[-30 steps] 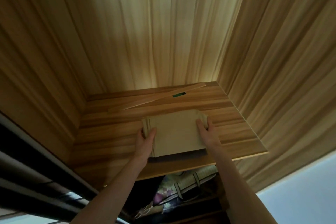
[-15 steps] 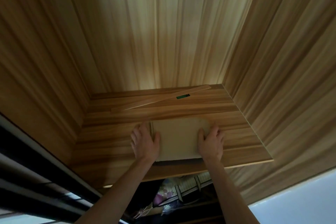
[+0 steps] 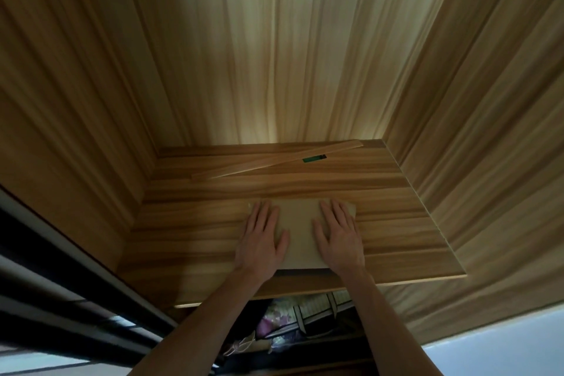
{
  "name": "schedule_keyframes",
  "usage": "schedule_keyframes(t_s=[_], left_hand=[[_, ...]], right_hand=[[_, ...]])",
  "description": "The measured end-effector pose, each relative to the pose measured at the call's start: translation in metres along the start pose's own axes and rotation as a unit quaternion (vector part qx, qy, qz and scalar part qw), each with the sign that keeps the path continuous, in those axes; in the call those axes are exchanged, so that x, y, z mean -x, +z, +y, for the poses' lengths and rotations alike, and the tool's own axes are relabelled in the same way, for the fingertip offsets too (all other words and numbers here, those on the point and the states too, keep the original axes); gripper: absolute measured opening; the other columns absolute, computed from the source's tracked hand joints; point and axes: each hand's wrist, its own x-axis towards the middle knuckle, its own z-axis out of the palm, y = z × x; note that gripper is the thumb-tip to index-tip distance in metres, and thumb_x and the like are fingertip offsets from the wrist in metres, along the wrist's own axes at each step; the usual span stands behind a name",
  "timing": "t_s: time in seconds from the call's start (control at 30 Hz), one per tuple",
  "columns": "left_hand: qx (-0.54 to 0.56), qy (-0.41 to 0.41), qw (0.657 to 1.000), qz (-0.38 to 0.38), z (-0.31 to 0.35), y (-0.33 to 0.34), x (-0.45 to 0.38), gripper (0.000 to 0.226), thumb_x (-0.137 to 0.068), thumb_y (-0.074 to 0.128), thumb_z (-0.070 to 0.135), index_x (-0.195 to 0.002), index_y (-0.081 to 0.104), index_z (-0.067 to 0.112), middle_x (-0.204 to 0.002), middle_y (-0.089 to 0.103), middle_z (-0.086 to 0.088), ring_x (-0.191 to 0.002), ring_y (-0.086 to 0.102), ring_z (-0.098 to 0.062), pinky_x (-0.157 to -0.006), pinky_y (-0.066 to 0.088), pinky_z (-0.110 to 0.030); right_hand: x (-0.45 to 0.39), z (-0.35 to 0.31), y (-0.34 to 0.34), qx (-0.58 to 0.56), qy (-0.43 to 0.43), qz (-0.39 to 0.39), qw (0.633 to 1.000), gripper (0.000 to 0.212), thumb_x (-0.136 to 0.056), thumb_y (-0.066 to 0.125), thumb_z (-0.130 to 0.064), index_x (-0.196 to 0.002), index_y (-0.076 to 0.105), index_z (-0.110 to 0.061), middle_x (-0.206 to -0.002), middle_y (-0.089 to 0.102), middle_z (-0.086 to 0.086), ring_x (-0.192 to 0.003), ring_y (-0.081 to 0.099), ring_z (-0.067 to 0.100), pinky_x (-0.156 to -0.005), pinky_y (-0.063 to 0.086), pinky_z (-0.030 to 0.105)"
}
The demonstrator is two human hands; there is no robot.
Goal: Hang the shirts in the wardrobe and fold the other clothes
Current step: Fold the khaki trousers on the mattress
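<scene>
A folded beige garment [image 3: 300,232] lies flat on the wooden wardrobe shelf [image 3: 189,241], near its front edge. My left hand [image 3: 262,241] presses flat on the garment's left part, fingers straight and spread. On the right part my right hand [image 3: 338,238] lies flat the same way. Both palms hide the garment's side edges.
A thin wooden strip [image 3: 274,162] with a small green label [image 3: 314,158] lies slanted at the back of the shelf. Wooden walls close in the left, back and right. Below the shelf sits a striped storage bag [image 3: 317,311] with bundled fabric. A dark sliding-door rail [image 3: 76,299] runs at lower left.
Both hands moved from gripping the garment's side edges to lying flat on top of it. The garment settled flat onto the shelf.
</scene>
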Motion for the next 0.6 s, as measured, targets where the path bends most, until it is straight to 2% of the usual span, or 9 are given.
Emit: schedule_keyframes(t_s=[0.2, 0.3, 0.43, 0.5, 0.6], left_hand=[[0.023, 0.006, 1.000, -0.016, 0.000, -0.010, 0.008, 0.066, -0.108, 0.023, 0.056, -0.164, 0.017, 0.022, -0.174, 0.008, 0.001, -0.160, -0.003, -0.016, -0.130, 0.005, -0.043], [0.024, 0.012, 1.000, -0.004, -0.005, -0.021, 0.022, 0.066, -0.108, 0.025, 0.058, -0.164, 0.018, 0.024, -0.173, 0.010, 0.001, -0.160, 0.002, -0.016, -0.130, 0.005, -0.042], [0.018, 0.028, 0.999, 0.041, -0.011, -0.041, 0.042, 0.071, -0.105, 0.021, 0.062, -0.163, 0.024, 0.020, -0.171, 0.019, -0.001, -0.159, 0.013, -0.021, -0.130, 0.006, -0.039], [0.015, 0.042, 0.997, 0.062, -0.012, -0.052, 0.055, 0.073, -0.105, 0.017, 0.062, -0.163, 0.025, 0.017, -0.170, 0.023, -0.003, -0.158, 0.015, -0.020, -0.130, 0.013, -0.044], [0.014, 0.059, 0.994, 0.092, -0.013, -0.070, 0.085, 0.070, -0.107, 0.022, 0.058, -0.163, 0.026, 0.017, -0.169, 0.026, -0.002, -0.158, 0.015, -0.018, -0.130, 0.016, -0.044]], right_hand=[[0.003, 0.000, -0.001, -0.012, 0.000, 0.007, 1.000, 0.069, -0.102, 0.024, -0.062, -0.161, 0.035, -0.029, -0.169, 0.029, 0.001, -0.158, 0.021, 0.022, -0.126, 0.024, 0.051], [0.011, -0.004, -0.009, -0.021, 0.010, 0.012, 1.000, 0.071, -0.101, 0.026, -0.063, -0.159, 0.037, -0.025, -0.169, 0.028, 0.006, -0.157, 0.022, 0.027, -0.124, 0.026, 0.056], [0.042, -0.023, -0.029, -0.020, -0.001, 0.068, 0.997, 0.068, -0.104, 0.031, -0.059, -0.160, 0.032, -0.020, -0.171, 0.021, 0.009, -0.159, 0.015, 0.029, -0.126, 0.022, 0.053], [0.063, -0.038, -0.041, -0.019, -0.005, 0.098, 0.995, 0.067, -0.105, 0.033, -0.058, -0.161, 0.032, -0.020, -0.170, 0.024, 0.007, -0.159, 0.017, 0.026, -0.126, 0.023, 0.053], [0.093, -0.061, -0.055, -0.027, -0.009, 0.141, 0.990, 0.066, -0.105, 0.038, -0.055, -0.160, 0.036, -0.017, -0.168, 0.032, 0.006, -0.158, 0.021, 0.024, -0.125, 0.026, 0.055]])
